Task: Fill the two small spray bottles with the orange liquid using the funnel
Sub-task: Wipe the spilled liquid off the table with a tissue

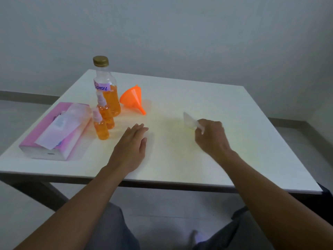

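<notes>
Two small spray bottles stand capped and full of orange liquid at the table's left: the nearer spray bottle (100, 126) and the farther spray bottle (106, 112). Behind them is a tall clear bottle (107, 87) with a gold cap and a "Spray" label, about half full of orange liquid. An orange funnel (133, 99) lies on its side to the right of it. My left hand (132, 147) rests flat on the table, fingers together, just right of the small bottles. My right hand (210, 137) pinches a white tissue (190, 120) above the table's middle.
A pink tissue pack (55, 130) lies at the table's left, close to the small bottles. The white table (252, 141) ends at a near edge just before my knees. A grey wall rises behind.
</notes>
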`<state>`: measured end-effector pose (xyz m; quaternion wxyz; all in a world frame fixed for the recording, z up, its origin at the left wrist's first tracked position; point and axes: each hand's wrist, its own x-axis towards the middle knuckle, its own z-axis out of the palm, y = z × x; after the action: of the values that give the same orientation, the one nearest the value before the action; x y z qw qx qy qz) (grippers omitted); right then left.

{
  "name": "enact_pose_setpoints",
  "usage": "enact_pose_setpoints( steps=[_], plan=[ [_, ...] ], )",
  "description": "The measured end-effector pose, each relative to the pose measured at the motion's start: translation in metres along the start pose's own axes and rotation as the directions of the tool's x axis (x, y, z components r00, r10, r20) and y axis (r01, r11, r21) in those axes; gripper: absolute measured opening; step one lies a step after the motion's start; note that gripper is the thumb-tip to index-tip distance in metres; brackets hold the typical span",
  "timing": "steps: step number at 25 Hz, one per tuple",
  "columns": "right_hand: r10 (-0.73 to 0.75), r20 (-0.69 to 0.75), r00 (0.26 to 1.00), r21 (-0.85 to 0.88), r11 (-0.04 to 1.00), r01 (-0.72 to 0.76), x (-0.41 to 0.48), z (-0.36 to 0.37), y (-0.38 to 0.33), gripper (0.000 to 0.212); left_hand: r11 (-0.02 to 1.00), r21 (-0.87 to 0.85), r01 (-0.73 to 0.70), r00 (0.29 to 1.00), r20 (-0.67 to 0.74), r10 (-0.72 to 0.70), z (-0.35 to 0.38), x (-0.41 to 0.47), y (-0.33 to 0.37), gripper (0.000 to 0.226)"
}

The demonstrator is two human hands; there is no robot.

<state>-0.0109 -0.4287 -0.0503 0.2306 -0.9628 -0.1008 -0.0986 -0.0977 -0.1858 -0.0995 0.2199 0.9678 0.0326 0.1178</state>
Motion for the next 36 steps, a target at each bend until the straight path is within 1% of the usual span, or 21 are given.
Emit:
enact_pose_setpoints(
  steps=[2,4,6,8,9,11,12,15,17,18,20,21,22,23,25,26,28,30,32,34,36],
  plan=[
    [-0.137,0.179,0.974,0.013,0.991,0.137,-0.010,0.027,-0.008,0.039,0.998,0.061,0.029,1.000,0.001,-0.030,0.002,0.001,-0.002,0.046],
    [-0.298,0.322,0.898,0.075,0.954,0.290,-0.019,0.046,-0.019,0.048,0.994,0.098,0.058,0.998,0.028,-0.061,0.004,0.003,-0.005,0.048],
    [-0.425,0.401,0.811,0.145,0.904,0.402,-0.024,0.055,-0.029,0.051,0.991,0.124,0.058,0.997,0.041,-0.063,0.006,0.005,-0.006,0.049],
    [-0.488,0.458,0.743,0.186,0.870,0.456,-0.029,0.053,-0.031,0.051,0.988,0.140,0.069,0.996,0.047,-0.077,0.006,0.005,-0.006,0.050],
    [-0.511,0.473,0.717,0.200,0.855,0.478,-0.032,0.047,-0.029,0.050,0.986,0.148,0.076,0.995,0.050,-0.084,0.006,0.005,-0.005,0.050],
    [-0.526,0.486,0.698,0.194,0.844,0.501,-0.034,0.033,-0.015,0.050,0.984,0.157,0.080,0.994,0.059,-0.091,0.007,0.006,-0.006,0.051],
    [-0.509,0.485,0.711,0.172,0.853,0.493,-0.032,0.025,-0.003,0.050,0.985,0.157,0.075,0.994,0.066,-0.086,0.007,0.006,-0.007,0.051],
    [-0.371,0.433,0.821,0.030,0.917,0.398,-0.013,0.005,0.040,0.050,0.985,0.155,0.072,0.994,0.071,-0.084,0.009,0.006,-0.009,0.051],
    [-0.204,0.393,0.896,-0.068,0.966,0.250,0.007,0.001,0.063,0.046,0.983,0.166,0.077,0.994,0.062,-0.088,0.009,0.006,-0.008,0.051],
    [-0.109,0.356,0.928,-0.083,0.986,0.147,0.017,0.004,0.067,0.038,0.982,0.173,0.076,0.995,0.052,-0.086,0.009,0.006,-0.007,0.051],
    [0.038,0.268,0.963,-0.141,0.990,0.000,0.037,0.018,0.057,0.025,0.980,0.183,0.077,0.996,0.037,-0.085,0.010,0.006,-0.005,0.051],
    [0.060,0.252,0.966,-0.169,0.985,-0.017,0.046,0.032,0.045,0.030,0.979,0.186,0.078,0.996,0.033,-0.085,0.011,0.006,-0.004,0.050],
    [0.059,0.264,0.963,-0.156,0.988,-0.018,0.050,0.047,0.027,0.040,0.979,0.187,0.078,0.996,0.033,-0.086,0.011,0.005,-0.004,0.050],
    [0.008,0.291,0.957,-0.128,0.991,0.031,0.049,0.060,0.006,0.047,0.980,0.185,0.077,0.996,0.033,-0.085,0.011,0.006,-0.004,0.050],
    [-0.206,0.359,0.910,0.009,0.976,0.217,0.033,0.077,-0.028,0.048,0.982,0.175,0.074,0.996,0.028,-0.081,0.011,0.006,-0.005,0.049],
    [-0.286,0.379,0.880,0.089,0.958,0.273,0.024,0.078,-0.036,0.047,0.982,0.175,0.074,0.996,0.028,-0.080,0.010,0.006,-0.006,0.049],
    [-0.368,0.359,0.858,0.183,0.929,0.322,0.008,0.065,-0.029,0.046,0.980,0.184,0.073,0.996,0.034,-0.080,0.011,0.007,-0.008,0.049],
    [-0.379,0.361,0.852,0.169,0.925,0.340,-0.002,0.050,-0.003,0.047,0.981,0.183,0.071,0.995,0.051,-0.082,0.011,0.007,-0.009,0.050],
    [-0.349,0.356,0.867,0.095,0.936,0.338,-0.010,0.037,0.024,0.052,0.982,0.176,0.074,0.994,0.062,-0.086,0.012,0.007,-0.009,0.051],
    [-0.264,0.325,0.908,0.012,0.961,0.276,-0.011,0.023,0.050,0.063,0.982,0.174,0.070,0.995,0.064,-0.082,0.011,0.007,-0.008,0.051],
    [-0.119,0.292,0.949,-0.114,0.981,0.158,-0.005,0.008,0.081,0.072,0.981,0.181,0.063,0.995,0.069,-0.076,0.012,0.006,-0.006,0.051]
  ],
)
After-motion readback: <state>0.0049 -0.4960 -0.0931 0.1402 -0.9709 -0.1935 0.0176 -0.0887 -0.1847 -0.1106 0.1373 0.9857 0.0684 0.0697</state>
